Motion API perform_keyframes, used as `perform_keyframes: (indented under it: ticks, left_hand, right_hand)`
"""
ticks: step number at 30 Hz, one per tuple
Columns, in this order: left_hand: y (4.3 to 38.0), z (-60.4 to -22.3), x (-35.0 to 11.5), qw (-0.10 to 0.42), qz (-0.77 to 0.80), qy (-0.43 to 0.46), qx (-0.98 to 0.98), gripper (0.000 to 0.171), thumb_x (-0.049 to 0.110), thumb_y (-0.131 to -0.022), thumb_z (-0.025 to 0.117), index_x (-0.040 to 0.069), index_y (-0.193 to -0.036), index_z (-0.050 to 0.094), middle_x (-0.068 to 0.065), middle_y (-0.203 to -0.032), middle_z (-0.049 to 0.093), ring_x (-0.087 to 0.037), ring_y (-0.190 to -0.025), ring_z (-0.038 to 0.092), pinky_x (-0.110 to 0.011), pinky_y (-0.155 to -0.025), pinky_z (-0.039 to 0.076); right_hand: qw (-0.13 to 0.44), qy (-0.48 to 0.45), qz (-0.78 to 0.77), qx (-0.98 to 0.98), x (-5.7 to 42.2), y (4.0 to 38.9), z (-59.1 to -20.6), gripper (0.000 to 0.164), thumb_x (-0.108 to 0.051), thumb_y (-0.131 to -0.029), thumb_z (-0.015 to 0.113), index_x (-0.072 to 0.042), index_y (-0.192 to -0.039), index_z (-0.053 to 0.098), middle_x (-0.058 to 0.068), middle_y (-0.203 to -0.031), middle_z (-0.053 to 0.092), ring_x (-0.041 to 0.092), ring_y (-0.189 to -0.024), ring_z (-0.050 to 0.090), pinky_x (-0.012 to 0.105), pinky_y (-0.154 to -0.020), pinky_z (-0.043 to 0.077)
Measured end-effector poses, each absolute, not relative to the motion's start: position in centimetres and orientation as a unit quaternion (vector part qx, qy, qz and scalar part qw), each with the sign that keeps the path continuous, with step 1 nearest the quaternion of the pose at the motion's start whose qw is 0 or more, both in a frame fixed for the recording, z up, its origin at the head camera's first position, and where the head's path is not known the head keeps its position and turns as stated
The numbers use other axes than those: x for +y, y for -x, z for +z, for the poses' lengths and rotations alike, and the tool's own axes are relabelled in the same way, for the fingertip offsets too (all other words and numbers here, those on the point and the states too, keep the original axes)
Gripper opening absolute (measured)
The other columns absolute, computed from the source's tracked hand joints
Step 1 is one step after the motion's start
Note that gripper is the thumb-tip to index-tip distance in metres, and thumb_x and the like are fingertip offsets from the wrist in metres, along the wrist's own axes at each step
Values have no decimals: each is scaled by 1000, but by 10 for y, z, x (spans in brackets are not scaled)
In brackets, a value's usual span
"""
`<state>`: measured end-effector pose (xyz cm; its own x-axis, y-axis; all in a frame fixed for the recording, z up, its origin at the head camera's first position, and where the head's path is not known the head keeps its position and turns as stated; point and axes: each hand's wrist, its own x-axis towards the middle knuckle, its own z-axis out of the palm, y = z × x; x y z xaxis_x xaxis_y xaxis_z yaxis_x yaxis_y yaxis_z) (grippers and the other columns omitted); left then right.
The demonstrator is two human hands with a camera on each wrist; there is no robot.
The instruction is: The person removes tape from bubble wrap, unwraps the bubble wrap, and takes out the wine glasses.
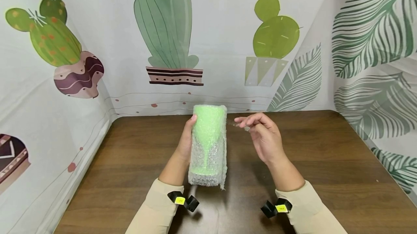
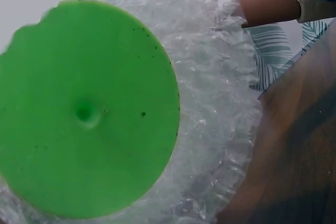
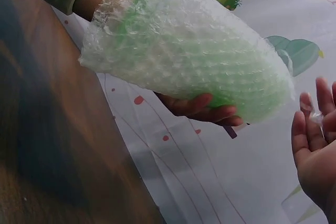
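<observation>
A light green goblet (image 1: 208,123) with a thin stem stands upright inside a roll of clear bubble wrap (image 1: 198,179). My left hand (image 1: 185,141) grips the wrapped goblet from its left side, the thumb near the top and the fingers (image 3: 197,107) curled round behind. The goblet's round green base (image 2: 105,150) faces the left wrist camera, with bubble wrap around it. To the right of the bundle, apart from it, my right hand (image 1: 266,140) pinches a small crumpled piece of clear tape (image 1: 247,128) between thumb and fingers.
Beneath the hands lies a dark brown wooden table (image 1: 130,190). A white cloth backdrop (image 1: 224,46) printed with cacti and leaves rises behind it and along the sides. Small black cameras (image 1: 277,208) are strapped to both sleeves.
</observation>
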<state>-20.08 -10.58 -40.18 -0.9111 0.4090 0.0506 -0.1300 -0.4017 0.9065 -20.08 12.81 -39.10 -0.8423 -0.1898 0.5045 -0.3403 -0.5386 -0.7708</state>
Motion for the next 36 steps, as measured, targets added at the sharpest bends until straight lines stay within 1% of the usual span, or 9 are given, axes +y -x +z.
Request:
perform_keyframes:
  ticks: [2,6,12,15,17,19,27,32,36]
  left_hand:
    - [201,-402,-106,162,825,-135,524,53,64,-99,25,22,-121,50,7,-91,61,-5,-77,60,-24,-68,53]
    - [202,-403,-105,174,822,-126,527,54,64,-99,25,22,-119,52,6,-90,62,-6,-75,61,-25,-67,54]
    - [202,-406,-104,192,815,-108,535,55,65,-98,26,21,-117,52,6,-90,63,-7,-76,62,-27,-68,55]
    - [203,-407,-104,198,812,-101,540,56,66,-98,26,21,-118,52,5,-90,63,-8,-76,62,-28,-69,55]
    - [203,-408,-104,205,810,-99,541,57,66,-98,26,20,-118,52,5,-90,63,-8,-76,62,-28,-69,55]
    - [203,-409,-104,213,807,-97,542,57,67,-98,26,20,-118,52,4,-90,63,-9,-76,62,-28,-68,55]
    - [202,-410,-104,239,797,-102,545,60,70,-97,28,18,-115,53,4,-88,64,-9,-74,63,-30,-67,56]
    - [203,-410,-104,236,796,-106,548,60,70,-97,29,18,-116,53,4,-89,64,-9,-75,64,-29,-68,56]
    - [203,-409,-104,237,797,-120,543,58,69,-98,27,19,-116,53,4,-89,64,-9,-74,63,-28,-67,56]
  right_hand:
    - [46,-280,826,-488,128,200,-390,39,17,-90,30,-5,-90,62,3,-90,72,21,-102,70,30,-93,53]
    - [56,-287,810,-508,127,200,-391,35,14,-93,34,-4,-98,63,4,-95,72,19,-95,69,29,-89,54]
    - [77,-254,765,-586,123,198,-392,25,10,-96,50,-7,-106,66,-1,-98,69,11,-93,63,24,-85,54]
    - [80,-244,732,-630,122,196,-392,18,8,-95,56,1,-110,64,-4,-98,66,10,-92,59,21,-82,51]
    - [83,-245,705,-661,121,196,-392,19,7,-94,60,6,-113,61,-4,-97,62,10,-91,56,20,-79,48]
    - [88,-246,676,-689,119,196,-393,22,5,-94,63,8,-115,59,-3,-95,59,10,-88,54,19,-77,46]
    - [104,-247,614,-743,117,197,-397,17,0,-93,70,-3,-107,62,6,-99,55,12,-85,53,19,-78,46]
    - [101,-239,606,-752,117,197,-396,10,-3,-93,71,-6,-100,64,3,-99,57,11,-85,53,19,-76,45]
    - [80,-229,612,-753,118,195,-394,8,-7,-94,70,-7,-98,63,0,-92,59,12,-82,52,22,-72,45]
